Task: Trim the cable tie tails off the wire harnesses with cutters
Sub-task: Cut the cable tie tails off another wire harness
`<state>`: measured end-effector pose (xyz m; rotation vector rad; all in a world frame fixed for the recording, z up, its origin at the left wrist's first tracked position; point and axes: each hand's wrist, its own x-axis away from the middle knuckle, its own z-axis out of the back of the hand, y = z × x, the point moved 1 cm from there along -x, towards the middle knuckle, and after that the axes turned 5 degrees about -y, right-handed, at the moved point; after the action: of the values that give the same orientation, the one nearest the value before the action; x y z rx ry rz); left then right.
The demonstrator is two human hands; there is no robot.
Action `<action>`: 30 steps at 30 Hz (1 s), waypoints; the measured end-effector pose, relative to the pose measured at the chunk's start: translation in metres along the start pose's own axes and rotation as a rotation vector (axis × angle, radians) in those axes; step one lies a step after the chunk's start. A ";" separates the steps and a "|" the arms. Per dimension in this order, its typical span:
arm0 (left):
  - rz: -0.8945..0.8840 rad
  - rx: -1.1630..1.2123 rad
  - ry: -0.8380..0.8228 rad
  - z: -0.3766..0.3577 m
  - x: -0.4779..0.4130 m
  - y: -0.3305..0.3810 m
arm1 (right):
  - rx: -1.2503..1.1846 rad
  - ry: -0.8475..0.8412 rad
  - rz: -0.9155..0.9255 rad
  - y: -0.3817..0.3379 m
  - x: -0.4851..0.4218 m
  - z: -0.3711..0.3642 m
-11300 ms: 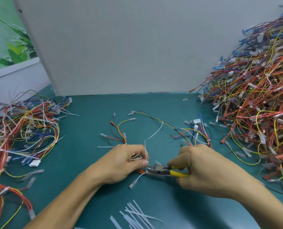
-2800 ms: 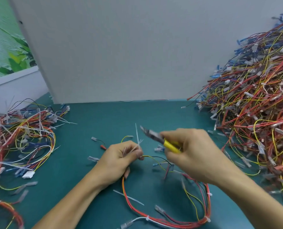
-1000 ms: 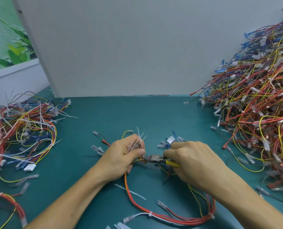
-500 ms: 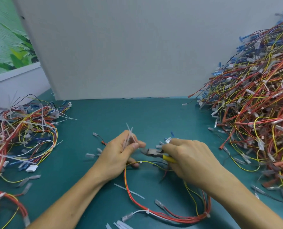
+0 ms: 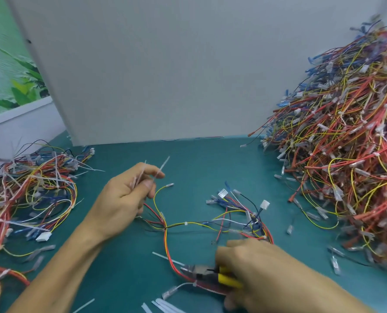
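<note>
The left hand (image 5: 125,196) is pinching cut tails (image 5: 159,172) while the right hand (image 5: 258,271) is gripping cutters (image 5: 200,271) by the harness (image 5: 165,227), probably lining up its next tie.

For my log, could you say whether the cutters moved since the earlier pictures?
Yes: the cutters moved nearer, away from the white board.

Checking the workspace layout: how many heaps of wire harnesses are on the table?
2: a low heap at left, a tall heap at right; others may lie off frame.
</note>
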<state>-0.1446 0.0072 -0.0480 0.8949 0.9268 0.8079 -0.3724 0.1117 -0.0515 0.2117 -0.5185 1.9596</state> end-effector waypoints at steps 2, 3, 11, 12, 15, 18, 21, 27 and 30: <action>0.008 -0.028 -0.005 0.001 0.002 0.003 | 0.002 0.063 -0.044 0.007 -0.010 -0.009; -0.003 -0.072 -0.022 0.000 0.003 0.005 | 0.001 0.118 -0.071 0.011 -0.015 -0.009; -0.108 -0.731 -0.533 -0.039 0.024 0.015 | -0.114 0.318 -0.140 0.031 -0.072 0.018; -0.061 -0.823 -0.587 -0.048 0.027 0.013 | -0.121 0.307 -0.133 0.031 -0.075 0.020; 0.040 -0.969 -0.697 -0.063 0.037 0.012 | -0.138 0.249 -0.078 0.028 -0.078 0.025; 0.033 -0.987 -0.686 -0.063 0.038 0.018 | -0.202 0.314 -0.045 0.027 -0.071 0.037; -0.046 -0.994 -0.667 -0.060 0.036 0.022 | -0.245 0.459 -0.089 0.031 -0.061 0.057; -0.002 -0.727 -0.323 -0.040 0.020 0.026 | -0.261 0.748 -0.476 0.071 -0.050 0.086; 0.069 -0.835 0.042 -0.027 0.005 0.014 | -0.239 0.731 -0.638 0.093 -0.059 0.085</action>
<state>-0.1701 0.0248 -0.0453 0.1784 0.5065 1.1500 -0.4374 -0.0075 -0.0221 -0.4364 -0.1568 1.2129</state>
